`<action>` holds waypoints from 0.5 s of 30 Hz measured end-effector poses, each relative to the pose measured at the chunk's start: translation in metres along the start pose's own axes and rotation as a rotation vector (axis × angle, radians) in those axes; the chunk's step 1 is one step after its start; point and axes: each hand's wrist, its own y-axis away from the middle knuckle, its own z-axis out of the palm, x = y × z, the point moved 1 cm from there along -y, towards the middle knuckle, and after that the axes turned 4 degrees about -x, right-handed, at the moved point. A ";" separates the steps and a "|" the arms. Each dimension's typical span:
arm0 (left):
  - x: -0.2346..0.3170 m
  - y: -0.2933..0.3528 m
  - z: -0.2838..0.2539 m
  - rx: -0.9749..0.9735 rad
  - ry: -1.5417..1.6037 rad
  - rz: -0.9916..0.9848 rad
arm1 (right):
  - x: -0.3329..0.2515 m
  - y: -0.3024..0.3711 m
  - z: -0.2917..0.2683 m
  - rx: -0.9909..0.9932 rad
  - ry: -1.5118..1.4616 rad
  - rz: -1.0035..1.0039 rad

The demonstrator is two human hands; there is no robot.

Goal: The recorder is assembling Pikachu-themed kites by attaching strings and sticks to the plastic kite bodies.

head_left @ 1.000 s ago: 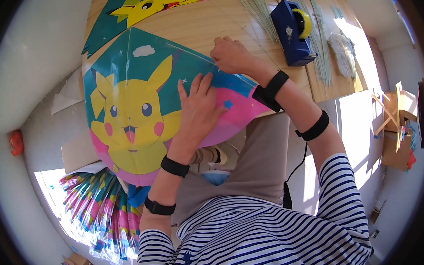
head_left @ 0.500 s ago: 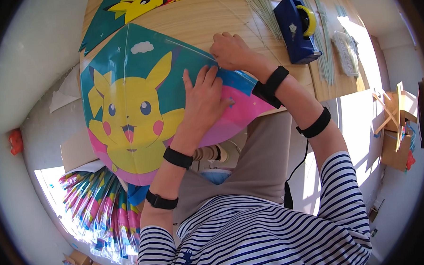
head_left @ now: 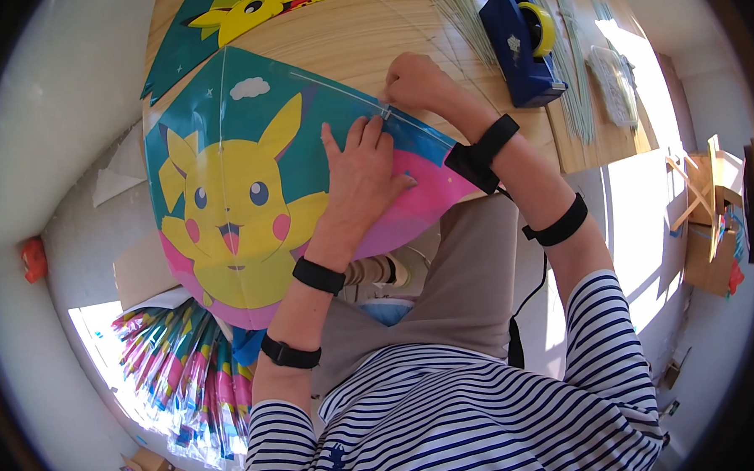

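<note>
Head view: kite (head_left: 249, 190) under flat left hand (head_left: 362, 181), right hand (head_left: 412, 82) pinching its edge

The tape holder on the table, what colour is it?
The tape dispenser is dark blue, with a yellow roll; the head view shows it.

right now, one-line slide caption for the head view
Left hand flat on kite, right hand pinching its edge.

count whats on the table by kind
kites: 2 (one under the hands, one at the top edge)
tape dispenser: 1
bundles of thin sticks: 2 (one left of the dispenser, one right of it)
total: 5
</note>
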 end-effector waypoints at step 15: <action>-0.005 -0.004 0.009 -0.060 -0.097 -0.007 | -0.006 0.030 0.058 0.423 -0.052 -0.242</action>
